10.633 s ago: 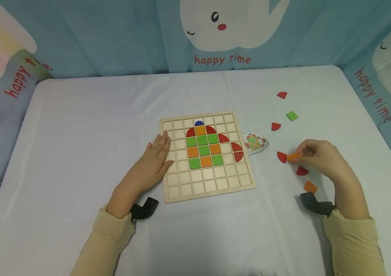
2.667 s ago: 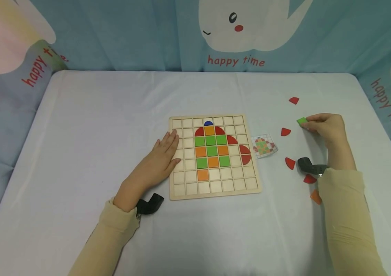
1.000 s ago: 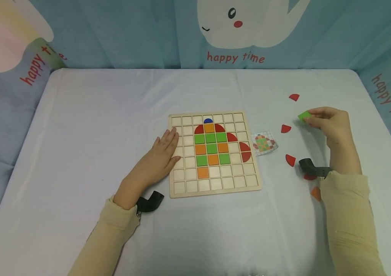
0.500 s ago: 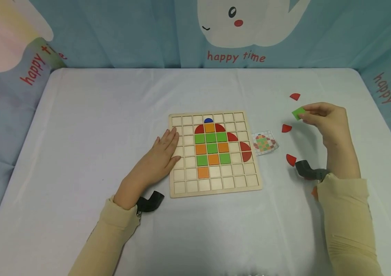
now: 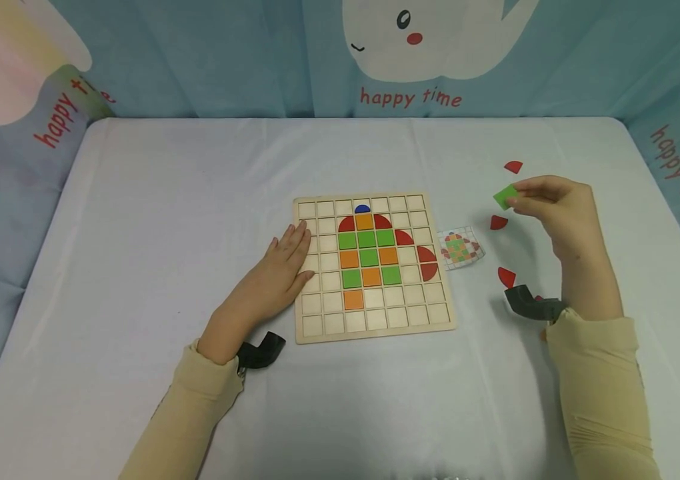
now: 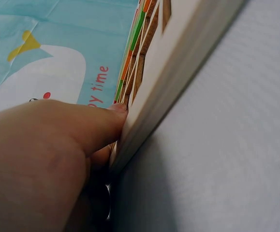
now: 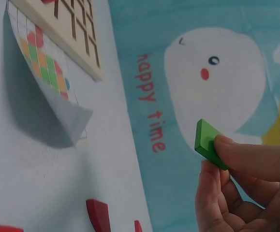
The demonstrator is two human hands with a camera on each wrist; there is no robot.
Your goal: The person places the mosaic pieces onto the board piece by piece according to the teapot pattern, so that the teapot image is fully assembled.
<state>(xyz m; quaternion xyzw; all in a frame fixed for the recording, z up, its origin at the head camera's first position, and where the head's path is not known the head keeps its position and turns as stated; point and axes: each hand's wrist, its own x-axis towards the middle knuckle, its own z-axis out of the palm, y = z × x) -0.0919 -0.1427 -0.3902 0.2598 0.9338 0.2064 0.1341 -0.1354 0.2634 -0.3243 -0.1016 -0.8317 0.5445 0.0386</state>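
A square wooden grid board lies mid-table, with green and orange square tiles, red quarter-round pieces and a blue half-round piece set in its cells. My left hand rests with straight fingers on the board's left edge; in the left wrist view its thumb lies against the rim. Above the right part of the table, my right hand pinches a green square tile between thumb and fingers. The right wrist view shows the same green tile held by one side, raised off the cloth.
A small pattern card with a curled edge lies just right of the board. Loose red quarter-round pieces are scattered near the right hand. The right wrist camera and sleeve mostly cover other pieces. A printed curtain stands behind the table.
An orange tile was placed in the board's lower left area. The right hand then took the green tile from the cloth, lifted it and moved left towards the board. The left hand stayed on the board.
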